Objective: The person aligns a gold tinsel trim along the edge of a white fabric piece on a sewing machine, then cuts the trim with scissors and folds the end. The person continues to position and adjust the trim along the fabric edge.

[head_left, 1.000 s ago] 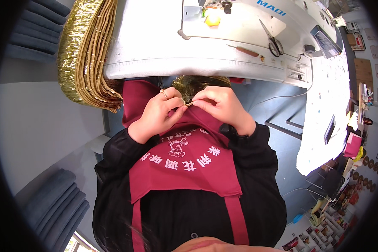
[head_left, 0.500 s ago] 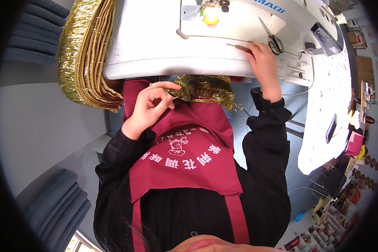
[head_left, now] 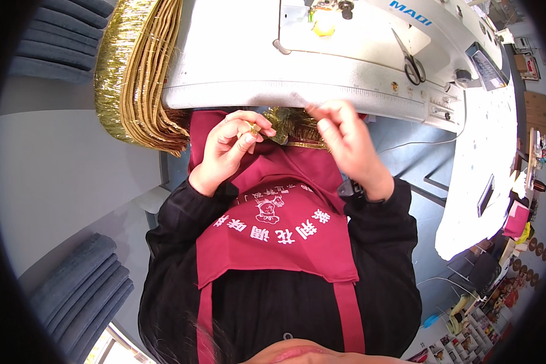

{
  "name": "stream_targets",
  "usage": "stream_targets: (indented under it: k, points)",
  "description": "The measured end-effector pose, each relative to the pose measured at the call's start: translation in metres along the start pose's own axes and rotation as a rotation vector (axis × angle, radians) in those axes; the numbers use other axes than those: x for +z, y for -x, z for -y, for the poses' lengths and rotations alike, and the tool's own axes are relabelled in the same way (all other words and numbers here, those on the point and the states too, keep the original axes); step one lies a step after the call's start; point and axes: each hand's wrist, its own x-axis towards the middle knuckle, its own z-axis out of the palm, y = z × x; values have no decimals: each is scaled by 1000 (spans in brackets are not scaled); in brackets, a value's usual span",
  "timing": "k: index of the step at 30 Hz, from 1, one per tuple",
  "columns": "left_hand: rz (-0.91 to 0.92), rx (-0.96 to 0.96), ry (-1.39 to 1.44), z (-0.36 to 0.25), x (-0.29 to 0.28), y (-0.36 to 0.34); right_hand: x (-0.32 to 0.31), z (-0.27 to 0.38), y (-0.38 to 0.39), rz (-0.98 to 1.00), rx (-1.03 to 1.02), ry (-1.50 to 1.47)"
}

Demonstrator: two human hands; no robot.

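My left hand [head_left: 227, 148] pinches a small gold strip [head_left: 252, 129] near the sewing table's front edge. Just to its right, my right hand [head_left: 346, 136] is blurred, fingers curled round what looks like the brown-handled tool, only partly visible [head_left: 310, 108]. Gold tinsel fringe [head_left: 294, 126] lies below the edge, behind my hands and over the maroon apron [head_left: 270, 249]. A thick stack of folded gold tinsel fringe [head_left: 142, 73] hangs at the table's left end.
The white sewing machine [head_left: 443, 24] stands on its table [head_left: 224, 60], black scissors [head_left: 412, 67] beside it. A white cloth [head_left: 467, 194] with a dark phone-like object [head_left: 485, 194] is at right, cluttered shelves beyond. Blue-grey cushions [head_left: 79, 285] sit at lower left.
My right hand went up to the table and came back toward my left; the brown-handled tool is gone from the tabletop. My left hand stays pinched on gold material.
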Motion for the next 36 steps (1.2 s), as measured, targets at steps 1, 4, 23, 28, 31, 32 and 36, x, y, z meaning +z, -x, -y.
stream_targets:
  k: [1,4,23,28,31,32,36]
  points:
    - [2,0,-4,0,-1,0,10,5,2,21,-70,-48]
    - [41,48,-75,-1,-3,-1,20,17,7,49,-76,99]
    - [-85,79,-45,-5,5,0,41,18,17,206,106,-20]
    - [-72,74,-8,-4,5,-1,42,18,17,211,132,-19]
    - [-69,72,-9,-4,5,-1,42,18,17,217,144,-17]
    - [-71,80,-21,-4,5,-1,42,17,16,221,149,-16]
    - [-76,80,-11,-3,6,-1,43,16,16,222,156,-19]
